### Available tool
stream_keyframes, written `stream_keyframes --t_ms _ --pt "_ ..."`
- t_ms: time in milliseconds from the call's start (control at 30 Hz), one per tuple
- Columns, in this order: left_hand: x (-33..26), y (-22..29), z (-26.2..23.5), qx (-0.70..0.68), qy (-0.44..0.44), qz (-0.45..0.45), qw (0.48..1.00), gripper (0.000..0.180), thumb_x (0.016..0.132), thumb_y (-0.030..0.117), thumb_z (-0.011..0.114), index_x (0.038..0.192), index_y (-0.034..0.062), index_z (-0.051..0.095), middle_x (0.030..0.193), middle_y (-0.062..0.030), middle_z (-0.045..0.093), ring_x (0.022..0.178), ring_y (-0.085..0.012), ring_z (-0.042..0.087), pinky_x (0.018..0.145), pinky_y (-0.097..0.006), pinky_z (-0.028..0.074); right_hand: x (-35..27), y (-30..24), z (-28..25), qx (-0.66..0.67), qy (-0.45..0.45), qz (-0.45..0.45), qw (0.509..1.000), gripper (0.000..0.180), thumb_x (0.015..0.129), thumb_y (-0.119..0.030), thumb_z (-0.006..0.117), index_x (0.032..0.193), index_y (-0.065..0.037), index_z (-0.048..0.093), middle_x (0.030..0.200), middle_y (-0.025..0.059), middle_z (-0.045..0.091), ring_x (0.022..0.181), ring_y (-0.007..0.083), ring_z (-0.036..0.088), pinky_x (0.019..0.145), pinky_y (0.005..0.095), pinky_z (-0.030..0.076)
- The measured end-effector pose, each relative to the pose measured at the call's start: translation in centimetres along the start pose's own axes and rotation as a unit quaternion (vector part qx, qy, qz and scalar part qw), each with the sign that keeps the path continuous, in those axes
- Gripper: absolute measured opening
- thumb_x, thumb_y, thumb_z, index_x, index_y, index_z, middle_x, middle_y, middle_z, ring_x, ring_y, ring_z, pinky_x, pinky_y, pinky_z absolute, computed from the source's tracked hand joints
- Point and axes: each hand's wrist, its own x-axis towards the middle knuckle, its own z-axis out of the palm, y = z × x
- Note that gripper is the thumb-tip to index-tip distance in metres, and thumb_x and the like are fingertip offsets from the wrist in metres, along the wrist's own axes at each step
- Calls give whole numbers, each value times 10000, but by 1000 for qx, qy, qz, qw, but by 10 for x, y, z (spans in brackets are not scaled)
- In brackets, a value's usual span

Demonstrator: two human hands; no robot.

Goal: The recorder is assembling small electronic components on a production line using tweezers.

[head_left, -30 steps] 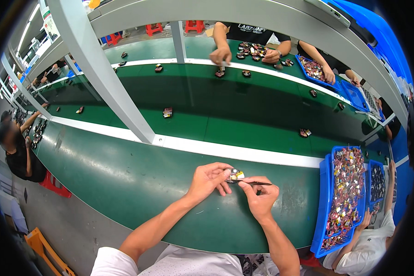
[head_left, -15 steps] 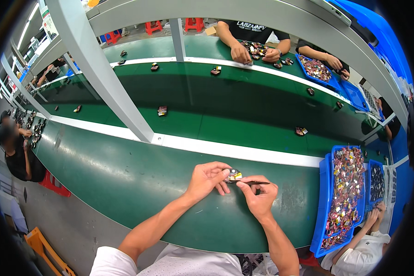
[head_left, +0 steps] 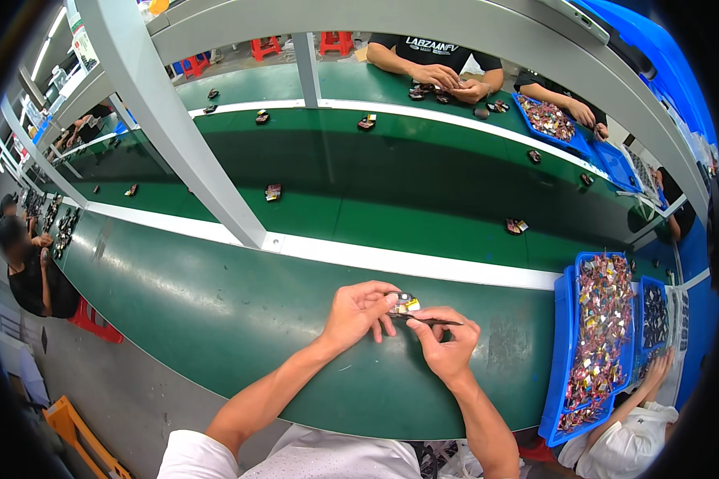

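Head view: left hand [head_left: 358, 313] pinches a small part [head_left: 406, 303], right hand [head_left: 447, 345] closed on tweezers [head_left: 427, 319] at its edge. A twitch of the tips could flick it onto the worktop [head_left: 216, 303].

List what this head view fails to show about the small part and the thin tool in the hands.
- Small part: too small to tell its kind; left hand fingers cover its near side.
- Thin dark tool: its tip, hidden where it meets the part.
- Right hand: grip on the tool, hidden behind its own fingers.
- Blue tray: pieces too small to tell apart.
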Motion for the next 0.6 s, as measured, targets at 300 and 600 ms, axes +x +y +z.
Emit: stream_keyframes --t_ms 300,600 --pt "-1 2 2 3 -6 -3 1000 273 1006 82 613 1226 -77 632 914 -144 725 626 -177 712 455 -246 528 3 -6 -2 -29 -15 -54 998 110 768 10 815 841 -47 756 836 61 773 442 77 495 428 238 353" --pt "-1 -1 9 55 -12 24 998 296 999 54 614 1274 -54 624 937 -121 723 665 -148 701 499 -254 567 3 -5 -2 -119 -24 -167 978 165 748 39 776 842 -93 749 797 32 766 608 151 704 470 254 409"
